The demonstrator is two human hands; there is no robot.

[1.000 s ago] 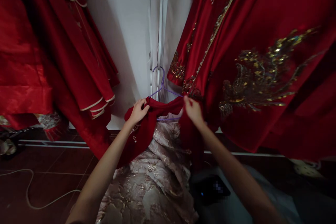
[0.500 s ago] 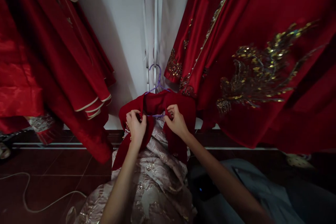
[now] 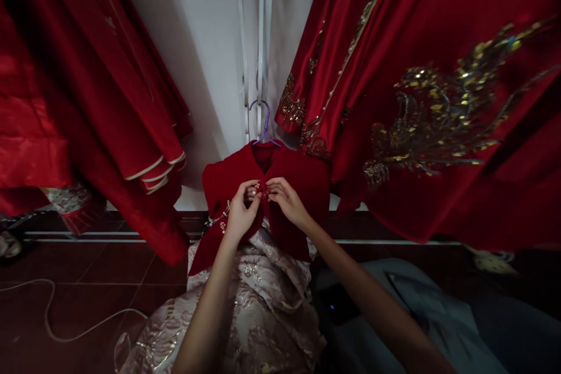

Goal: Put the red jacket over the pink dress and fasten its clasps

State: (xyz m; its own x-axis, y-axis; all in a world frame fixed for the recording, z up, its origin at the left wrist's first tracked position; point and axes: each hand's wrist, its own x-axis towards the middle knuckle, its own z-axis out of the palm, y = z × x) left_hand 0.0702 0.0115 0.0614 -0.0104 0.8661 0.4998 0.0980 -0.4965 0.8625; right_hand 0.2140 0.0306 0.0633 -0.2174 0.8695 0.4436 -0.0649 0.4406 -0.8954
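A small red jacket (image 3: 298, 187) hangs on a purple hanger (image 3: 265, 123) in front of me, with beaded trim on its left side. My left hand (image 3: 244, 207) pinches the jacket's left front edge near the chest. Opposite it, my right hand (image 3: 287, 201) grips the right front edge. The two edges meet between my fingertips, where small red and pearly fastenings show; whether they are joined I cannot tell. Below the jacket spreads a shiny pale pink brocade fabric (image 3: 258, 298).
Red garments (image 3: 109, 99) with cream piping hang at the left. A red gown (image 3: 438, 198) with gold sequins hangs at the right. A white cable (image 3: 87, 330) lies on the dark tiled floor. A dark phone-like object (image 3: 335, 304) rests at lower right.
Both hands have come together, drawing the two front edges of the jacket from apart to meeting at the middle. The hanger's lower bar is now covered.
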